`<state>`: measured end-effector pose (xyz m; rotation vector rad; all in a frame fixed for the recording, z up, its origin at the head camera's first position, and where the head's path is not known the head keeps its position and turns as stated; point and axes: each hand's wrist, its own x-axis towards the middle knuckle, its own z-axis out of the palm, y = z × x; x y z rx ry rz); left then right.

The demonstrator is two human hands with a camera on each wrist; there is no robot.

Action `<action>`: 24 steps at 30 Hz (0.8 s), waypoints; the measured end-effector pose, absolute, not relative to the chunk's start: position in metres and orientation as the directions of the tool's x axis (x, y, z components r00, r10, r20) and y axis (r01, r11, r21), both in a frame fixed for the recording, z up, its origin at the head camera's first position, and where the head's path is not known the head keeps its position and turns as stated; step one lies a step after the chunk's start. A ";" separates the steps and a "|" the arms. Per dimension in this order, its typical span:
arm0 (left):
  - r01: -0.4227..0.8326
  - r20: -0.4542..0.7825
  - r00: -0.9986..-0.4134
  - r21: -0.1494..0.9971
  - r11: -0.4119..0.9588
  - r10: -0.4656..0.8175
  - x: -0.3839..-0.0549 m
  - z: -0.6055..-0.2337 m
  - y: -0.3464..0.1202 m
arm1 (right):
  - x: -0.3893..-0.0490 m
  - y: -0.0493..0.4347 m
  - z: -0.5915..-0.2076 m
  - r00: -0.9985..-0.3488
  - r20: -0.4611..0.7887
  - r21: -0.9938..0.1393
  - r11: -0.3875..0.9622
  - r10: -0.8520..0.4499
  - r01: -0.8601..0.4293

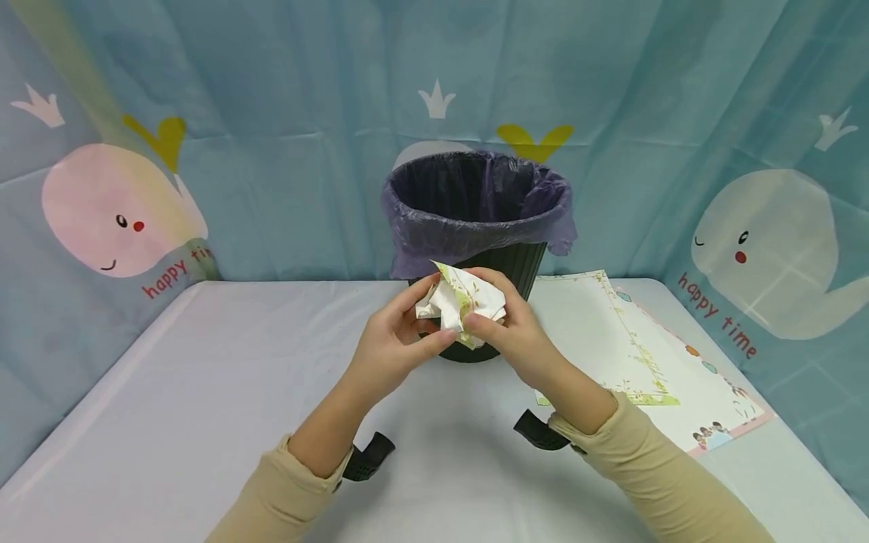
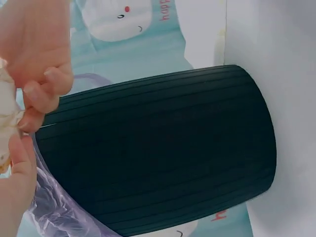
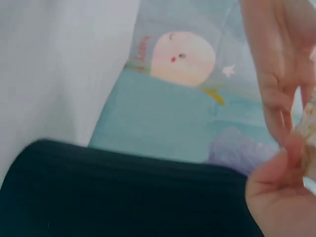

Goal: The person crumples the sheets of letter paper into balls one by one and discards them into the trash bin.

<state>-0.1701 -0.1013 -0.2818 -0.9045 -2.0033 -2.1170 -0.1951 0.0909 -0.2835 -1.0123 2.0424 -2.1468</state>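
Note:
A crumpled sheet of paper (image 1: 475,296), white with a green leafy border, is held between both hands in the head view. My left hand (image 1: 388,341) grips its left side with curled fingers and thumb. On the other side, my right hand (image 1: 521,329) grips it, its thumb pressed on the near face. Behind the paper stands a dark ribbed trash bin (image 2: 163,148), lined with a purple plastic bag (image 1: 468,234) folded over the rim. In the wrist views the crumpled paper (image 2: 7,113) shows only at the frame edge, partly hidden by the fingers.
To the right of the bin lie a flat sheet with a green leafy border (image 1: 591,332) and, partly under it, a sheet with a pink border (image 1: 713,400). The white tabletop (image 1: 170,422) is bounded by a blue whale-print curtain (image 1: 299,211).

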 end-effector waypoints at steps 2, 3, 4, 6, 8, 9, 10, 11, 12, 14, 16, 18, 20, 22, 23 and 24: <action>0.452 0.463 -0.830 0.885 -0.111 0.310 -0.171 -0.283 -0.102 | -0.196 0.095 -0.279 -0.779 0.414 -0.907 -0.144 -0.471 -0.395; 0.445 0.454 -0.837 0.890 -0.101 0.306 -0.171 -0.283 -0.103 | -0.196 0.097 -0.277 -0.773 0.406 -0.909 -0.126 -0.488 -0.398; 0.433 0.443 -0.843 0.896 -0.101 0.304 -0.171 -0.282 -0.104 | -0.196 0.099 -0.273 -0.769 0.400 -0.907 -0.093 -0.499 -0.411; 0.408 0.417 -0.859 0.908 -0.095 0.297 -0.172 -0.281 -0.106 | -0.197 0.102 -0.267 -0.764 0.392 -0.887 0.008 -0.512 -0.461; 0.384 0.397 -0.872 0.918 -0.103 0.287 -0.173 -0.279 -0.109 | -0.196 0.102 -0.261 -0.756 0.399 -0.842 0.120 -0.519 -0.526; 0.375 0.391 -0.875 0.920 -0.113 0.286 -0.174 -0.278 -0.110 | -0.196 0.103 -0.259 -0.752 0.405 -0.810 0.176 -0.521 -0.559; 0.365 0.387 -0.876 0.922 -0.130 0.289 -0.174 -0.277 -0.111 | -0.196 0.103 -0.257 -0.746 0.413 -0.778 0.224 -0.523 -0.587; 0.353 0.378 -0.878 0.926 -0.137 0.294 -0.175 -0.275 -0.112 | -0.196 0.103 -0.256 -0.738 0.422 -0.747 0.259 -0.526 -0.612; 0.337 0.366 -0.879 0.930 -0.147 0.304 -0.175 -0.273 -0.113 | -0.196 0.103 -0.256 -0.731 0.432 -0.722 0.283 -0.529 -0.632; 0.299 0.332 -0.883 0.943 -0.146 0.332 -0.176 -0.270 -0.114 | -0.197 0.104 -0.257 -0.713 0.446 -0.692 0.297 -0.540 -0.658; 0.269 0.299 -0.885 0.954 -0.131 0.357 -0.176 -0.267 -0.114 | -0.199 0.104 -0.258 -0.700 0.443 -0.694 0.281 -0.560 -0.663; 0.241 0.264 -0.891 0.965 -0.108 0.369 -0.177 -0.265 -0.115 | -0.200 0.104 -0.259 -0.697 0.429 -0.701 0.275 -0.575 -0.658; 0.233 0.251 -0.897 0.968 -0.092 0.363 -0.178 -0.266 -0.115 | -0.200 0.104 -0.257 -0.698 0.406 -0.707 0.281 -0.590 -0.649; 0.239 0.250 -0.905 0.968 -0.074 0.345 -0.178 -0.267 -0.115 | -0.200 0.105 -0.256 -0.698 0.387 -0.703 0.297 -0.602 -0.646; 0.245 0.253 -0.908 0.967 -0.066 0.333 -0.178 -0.267 -0.114 | -0.201 0.105 -0.255 -0.698 0.379 -0.698 0.308 -0.607 -0.647; 0.254 0.259 -0.911 0.965 -0.061 0.321 -0.178 -0.268 -0.114 | -0.201 0.105 -0.255 -0.697 0.373 -0.696 0.311 -0.613 -0.647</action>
